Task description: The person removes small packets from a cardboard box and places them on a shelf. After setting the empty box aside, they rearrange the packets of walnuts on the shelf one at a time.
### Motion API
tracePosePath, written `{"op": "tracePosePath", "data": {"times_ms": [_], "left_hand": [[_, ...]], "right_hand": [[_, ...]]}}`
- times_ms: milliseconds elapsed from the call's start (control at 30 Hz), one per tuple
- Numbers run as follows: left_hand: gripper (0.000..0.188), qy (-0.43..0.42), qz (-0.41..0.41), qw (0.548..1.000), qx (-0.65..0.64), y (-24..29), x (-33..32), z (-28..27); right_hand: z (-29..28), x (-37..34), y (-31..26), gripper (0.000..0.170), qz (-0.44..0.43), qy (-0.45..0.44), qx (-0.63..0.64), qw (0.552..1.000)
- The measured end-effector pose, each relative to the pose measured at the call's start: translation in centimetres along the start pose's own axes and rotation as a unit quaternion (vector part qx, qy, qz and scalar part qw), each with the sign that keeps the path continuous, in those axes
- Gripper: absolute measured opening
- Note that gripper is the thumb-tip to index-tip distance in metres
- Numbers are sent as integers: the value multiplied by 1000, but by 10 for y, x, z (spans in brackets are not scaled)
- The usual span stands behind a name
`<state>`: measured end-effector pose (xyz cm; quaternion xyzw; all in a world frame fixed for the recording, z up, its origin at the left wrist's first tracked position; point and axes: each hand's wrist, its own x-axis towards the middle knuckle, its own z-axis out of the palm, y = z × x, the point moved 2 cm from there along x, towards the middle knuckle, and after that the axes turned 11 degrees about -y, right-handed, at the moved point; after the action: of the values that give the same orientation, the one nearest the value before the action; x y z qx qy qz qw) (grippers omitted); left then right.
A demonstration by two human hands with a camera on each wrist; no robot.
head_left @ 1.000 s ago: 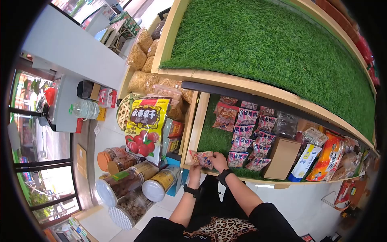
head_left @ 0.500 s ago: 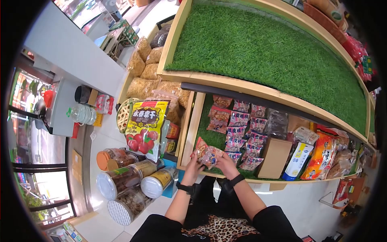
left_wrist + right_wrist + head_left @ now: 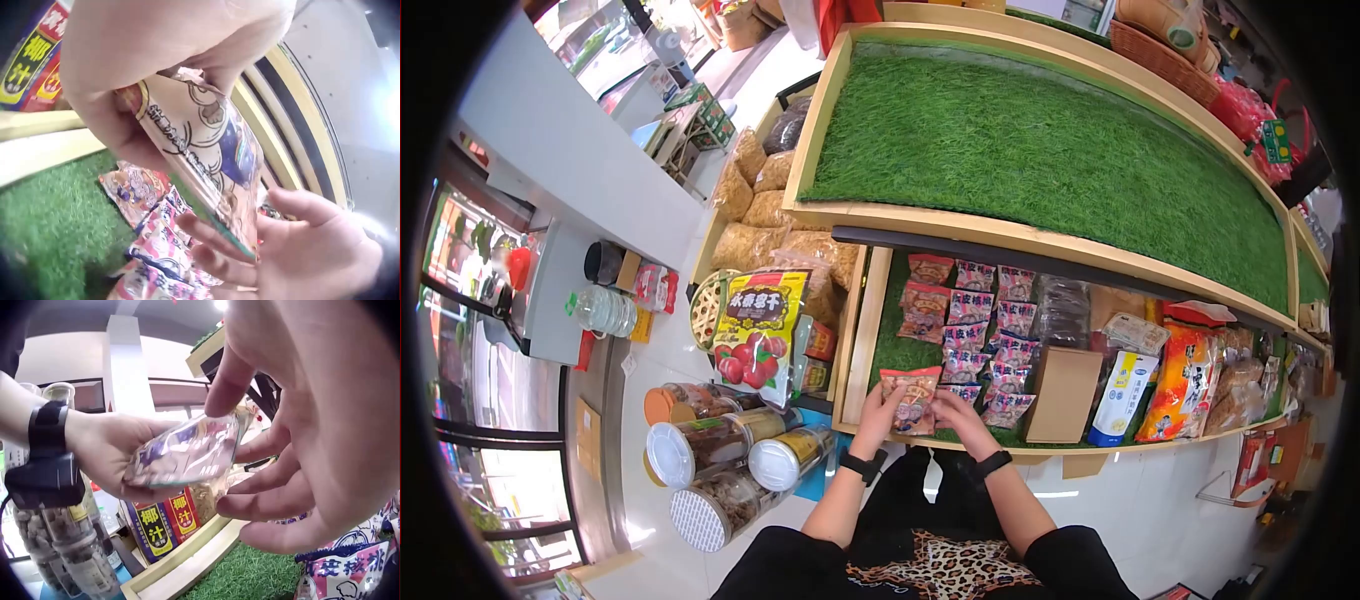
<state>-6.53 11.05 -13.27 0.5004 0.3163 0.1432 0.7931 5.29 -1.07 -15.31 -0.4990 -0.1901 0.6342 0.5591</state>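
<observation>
Both hands hold a pink-and-red snack packet [image 3: 914, 398] upright above the shelf's front edge. My left hand [image 3: 876, 422] grips its left side; in the left wrist view, thumb and fingers wrap the packet's end. At the opposite edge is my right hand [image 3: 965, 423], its thumb on one face and its fingers on the other. Printed lettering and a blue patch show on the packet [image 3: 203, 147] in the left wrist view. Behind it, similar reddish packets [image 3: 925, 310] lie on green turf, beside two columns of pink-and-white packets [image 3: 966, 338].
A wooden shelf rim [image 3: 858, 375] borders the turf on the left. To the right stand a brown box [image 3: 1063, 395], a white-and-blue pouch [image 3: 1122, 398] and an orange bag [image 3: 1175, 385]. Large jars [image 3: 700, 450] and a yellow dried-plum bag [image 3: 760, 330] are at left. An upper turf shelf [image 3: 1040, 140] lies beyond.
The packet was low at the shelf's front left corner, then was lifted and tilted, and now stands upright between both hands. The head view has shifted, moving the shelf leftward.
</observation>
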Motion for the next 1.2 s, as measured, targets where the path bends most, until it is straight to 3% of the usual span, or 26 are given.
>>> {"op": "tracePosePath", "data": {"times_ms": [67, 133, 267, 467, 633, 700, 833, 967, 1000, 1100, 1167, 1200], "left_hand": [[30, -23, 0, 997, 75, -2, 2, 3], [32, -3, -34, 985, 167, -8, 1, 8], [37, 29, -28, 987, 153, -21, -1, 16], [40, 5, -23, 988, 152, -31, 5, 10], [39, 27, 0, 995, 99, -42, 29, -8], [40, 88, 12, 985, 145, -34, 36, -7], [38, 69, 15, 983, 170, -61, 73, -26], [37, 108, 3, 988, 115, -76, 108, -33], [38, 133, 48, 978, 151, -82, 117, -37], [39, 136, 17, 977, 165, -93, 135, -43], [39, 142, 4, 977, 159, -97, 143, -43], [39, 157, 0, 969, 191, -99, 146, -44]], "right_hand": [[8, -1, -13, 30, 19, 37, 35, 999], [14, 1, -21, 31, -5, 55, -14, 998], [11, 6, -13, 30, -11, 77, 3, 997], [5, 11, -5, 29, 3, 105, 28, 994], [-4, 25, 5, 37, -22, 146, -8, 989], [-2, 31, 8, 38, -22, 116, 5, 993], [0, 47, 9, 40, -36, 57, 28, 997], [-15, 78, 11, 42, -56, 44, 53, 996], [-19, 89, 16, 44, -88, 40, 53, 994], [-31, 105, 13, 45, -64, 80, 0, 995], [-35, 111, 12, 48, -56, 89, 34, 994], [-38, 115, 16, 50, -16, 86, 12, 996]]}}
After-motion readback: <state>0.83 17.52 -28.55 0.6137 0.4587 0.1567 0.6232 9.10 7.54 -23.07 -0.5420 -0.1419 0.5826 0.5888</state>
